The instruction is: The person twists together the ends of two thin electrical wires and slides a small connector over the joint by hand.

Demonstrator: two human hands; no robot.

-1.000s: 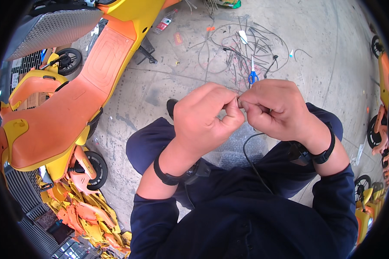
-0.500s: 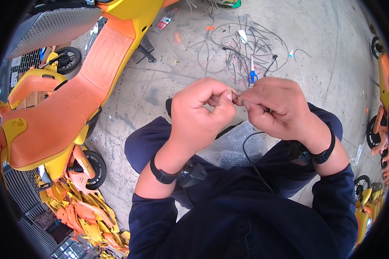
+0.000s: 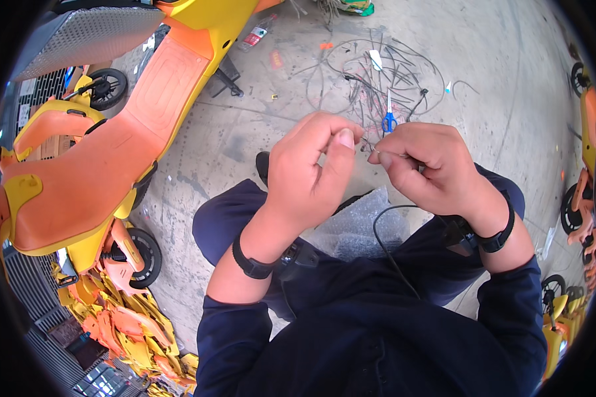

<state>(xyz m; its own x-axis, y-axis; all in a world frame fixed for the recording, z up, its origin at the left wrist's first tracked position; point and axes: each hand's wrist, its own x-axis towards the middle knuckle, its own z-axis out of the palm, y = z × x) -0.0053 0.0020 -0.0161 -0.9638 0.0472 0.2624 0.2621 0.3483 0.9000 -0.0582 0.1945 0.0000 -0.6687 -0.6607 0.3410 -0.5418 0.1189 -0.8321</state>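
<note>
Above my lap, my left hand is closed, its thumb pressed against the bent index finger. Whatever lies in that pinch is too small to make out. My right hand faces it, thumb and index finger pinching a thin wire. Fine strands show in the narrow gap between the hands. A black cable curves over my lap; its upper end disappears behind my right hand and wrist. On the floor just beyond my hands lie blue-handled scissors.
A tangle of cut cables spreads over the concrete ahead. Bubble wrap lies between my legs. At left stands a yellow-and-orange scooter body, with a pile of loose panels behind. A plastic bottle lies far left; more scooters line the right.
My hands have drawn slightly apart, and the left thumb has straightened upward. The gap between the fingertips now shows fine strands. The right hand keeps its pinch.
</note>
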